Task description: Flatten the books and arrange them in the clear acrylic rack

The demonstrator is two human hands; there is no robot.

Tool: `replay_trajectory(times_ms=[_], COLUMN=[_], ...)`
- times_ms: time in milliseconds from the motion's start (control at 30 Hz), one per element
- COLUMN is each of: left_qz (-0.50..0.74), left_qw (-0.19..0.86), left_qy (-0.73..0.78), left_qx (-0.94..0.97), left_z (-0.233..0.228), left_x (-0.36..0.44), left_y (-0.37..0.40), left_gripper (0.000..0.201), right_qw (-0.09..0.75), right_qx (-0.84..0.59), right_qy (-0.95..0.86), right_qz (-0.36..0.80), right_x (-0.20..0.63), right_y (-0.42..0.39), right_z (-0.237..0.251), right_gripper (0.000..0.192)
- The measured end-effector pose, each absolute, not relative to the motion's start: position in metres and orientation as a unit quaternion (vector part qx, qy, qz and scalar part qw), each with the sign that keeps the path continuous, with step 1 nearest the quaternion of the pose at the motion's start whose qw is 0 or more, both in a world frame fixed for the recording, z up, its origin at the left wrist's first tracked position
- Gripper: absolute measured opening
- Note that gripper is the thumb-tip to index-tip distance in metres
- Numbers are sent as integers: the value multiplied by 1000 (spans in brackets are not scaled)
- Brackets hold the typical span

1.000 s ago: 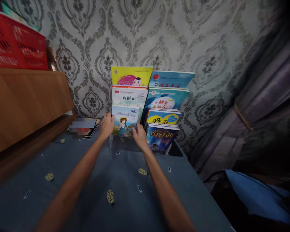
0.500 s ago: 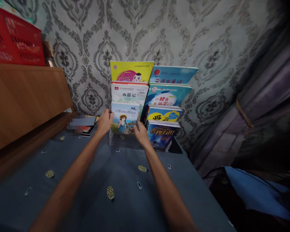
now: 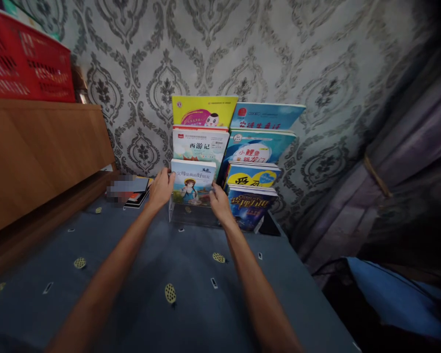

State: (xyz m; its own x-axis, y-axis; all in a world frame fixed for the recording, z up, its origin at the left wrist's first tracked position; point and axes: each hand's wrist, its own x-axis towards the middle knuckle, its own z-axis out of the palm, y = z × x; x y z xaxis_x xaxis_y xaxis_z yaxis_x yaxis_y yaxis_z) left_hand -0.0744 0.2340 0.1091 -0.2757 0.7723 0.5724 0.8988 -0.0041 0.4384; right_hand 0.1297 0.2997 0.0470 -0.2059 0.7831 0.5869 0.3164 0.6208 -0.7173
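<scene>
A small book (image 3: 193, 184) with a girl on its cover stands at the front left of a clear book rack (image 3: 194, 215). Its left edge is in my left hand (image 3: 161, 189), fingers closed on it. My right hand (image 3: 219, 202) pinches the opposite edge. Behind it rise a white-covered book (image 3: 202, 143) and a yellow book (image 3: 206, 109). In the right column are a dark blue book (image 3: 252, 208), a yellow-and-blue book (image 3: 252, 175), a teal book (image 3: 259, 146) and a blue book (image 3: 268, 116).
A blue cloth (image 3: 147, 274) with pineapple prints covers the table. On the left stands a wooden cabinet (image 3: 47, 162) with a red basket (image 3: 29, 63) on top. Several flat items (image 3: 135, 193) lie by the wall. A curtain (image 3: 356, 211) hangs at right.
The small book's top has tipped slightly toward me, so more of its top page edge shows. Both hands stay on its sides. The whole view has shifted slightly.
</scene>
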Motion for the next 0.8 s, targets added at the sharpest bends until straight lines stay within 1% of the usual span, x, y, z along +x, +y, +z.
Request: replay_trajectory(times_ms=[167,300,400,500,567,733,800], left_qz=[-388,-383,-331,-228,-196,-161,-147], left_qw=[82,93,101,102,96,79,73], left_qy=[-689,-681,-717,-788,-816,-846,-847], left_qx=[-607,-616,-604,-563,-536,-502,-505], left_z=[107,95,76,54,40,18,13], left_x=[-75,-82,-99,-126,-145,-185,-196], left_y=[231,225,222,225,230,244,250], left_gripper=[29,33,36,37,38,46,50], right_qw=[512,512,517,512,481,353,330], right_qx=[-368,-369,-364,-351,-330,-242,-207], right_qy=[-733,-735,-742,-762,-794,-889,-908], right_qz=[256,249,222,184,172,163,153], right_x=[132,135,139,147,154,166,169], right_y=[296,291,281,260,241,194,182], right_z=[52,58,70,92,110,143,148], right_gripper=[54,53,52,48,44,40,38])
